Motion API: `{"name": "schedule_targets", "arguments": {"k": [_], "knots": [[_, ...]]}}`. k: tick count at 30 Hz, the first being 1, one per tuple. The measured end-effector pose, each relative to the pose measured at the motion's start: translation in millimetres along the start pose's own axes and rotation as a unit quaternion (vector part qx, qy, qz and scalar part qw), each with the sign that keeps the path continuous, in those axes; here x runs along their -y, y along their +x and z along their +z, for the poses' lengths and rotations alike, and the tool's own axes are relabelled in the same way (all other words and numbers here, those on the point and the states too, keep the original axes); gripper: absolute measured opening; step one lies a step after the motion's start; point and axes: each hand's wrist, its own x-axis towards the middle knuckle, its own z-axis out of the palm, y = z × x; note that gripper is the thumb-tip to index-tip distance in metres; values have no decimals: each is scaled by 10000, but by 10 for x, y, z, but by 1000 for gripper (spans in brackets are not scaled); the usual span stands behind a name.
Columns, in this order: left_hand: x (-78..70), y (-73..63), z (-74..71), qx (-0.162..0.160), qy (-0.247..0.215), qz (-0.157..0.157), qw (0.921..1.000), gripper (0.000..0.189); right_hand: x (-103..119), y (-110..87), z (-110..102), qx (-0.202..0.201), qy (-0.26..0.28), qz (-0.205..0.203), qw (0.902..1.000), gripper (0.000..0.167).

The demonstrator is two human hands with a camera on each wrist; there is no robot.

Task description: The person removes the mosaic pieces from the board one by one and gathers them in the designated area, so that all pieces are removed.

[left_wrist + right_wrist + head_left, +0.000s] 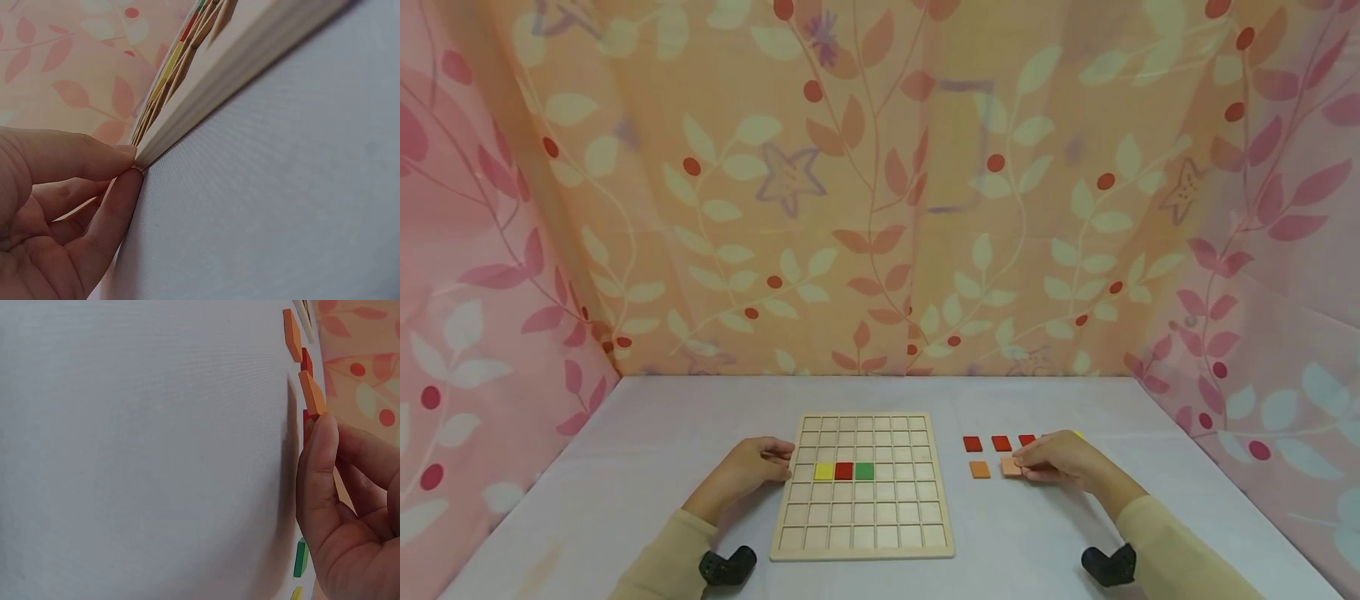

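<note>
A pale wooden grid board (pixel 865 554) lies on the white table. One row of it bears a yellow tile (pixel 824 472), a red tile (pixel 844 472) and a green tile (pixel 865 472) side by side. At the board's left edge, my left hand (pixel 741 473) pinches the rim between thumb and fingers. To the right of the board, my right hand (pixel 1063 458) pinches a light orange square tile (pixel 311 394) by one end, just off the table. Another orange tile (pixel 980 470) lies flat to its left.
Behind the held tile lies a row of red tiles (pixel 972 444), partly hidden by my right hand. A green tile (pixel 301 557) and a yellow tile (pixel 296 593) show below that hand in the right wrist view. Patterned curtains (pixel 880 250) enclose the table's back and sides.
</note>
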Motion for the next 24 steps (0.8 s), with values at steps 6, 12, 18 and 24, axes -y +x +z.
{"name": "schedule_targets", "arguments": {"k": [6,12,18,24], "knots": [[-2,2,2,-10,-31,-22,10000,42,-34,39,-3,66,-20,-25,10000,28],[10,16,9,-15,-1,-30,10000,42,-24,61,-1,-14,-171,47,9998,29],[15,19,8,-26,-24,-38,10000,42,13,59,16,-101,-366,104,9992,25],[10,13,10,-32,-62,-71,10000,42,38,54,26,-95,-481,211,9986,19]]}}
